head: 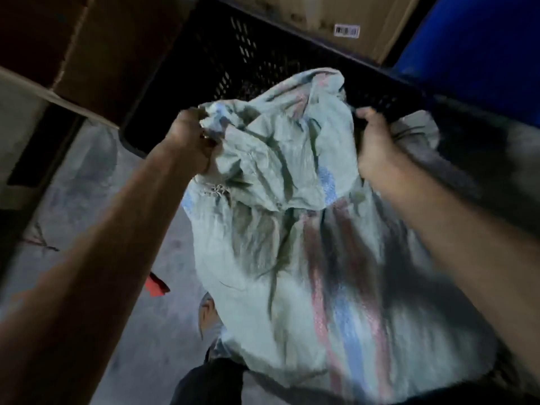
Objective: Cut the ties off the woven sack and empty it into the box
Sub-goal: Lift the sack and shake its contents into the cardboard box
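Note:
A pale grey-green woven sack [292, 229] with red and blue stripes fills the middle of the head view, crumpled and leaning with its far end over the near rim of a black perforated plastic box [222, 54]. My left hand [190, 141] is clenched on a bunched corner of the sack at its upper left. My right hand [377, 144] grips the sack's fabric at the upper right, close to the box's rim. The sack's contents are hidden. The picture is blurred by motion.
Brown cardboard boxes [96, 48] stand at the left and a carton with a barcode label [346, 30] behind the black box. A blue container [479, 45] is at the upper right. On the grey floor lies a red scrap [156, 285].

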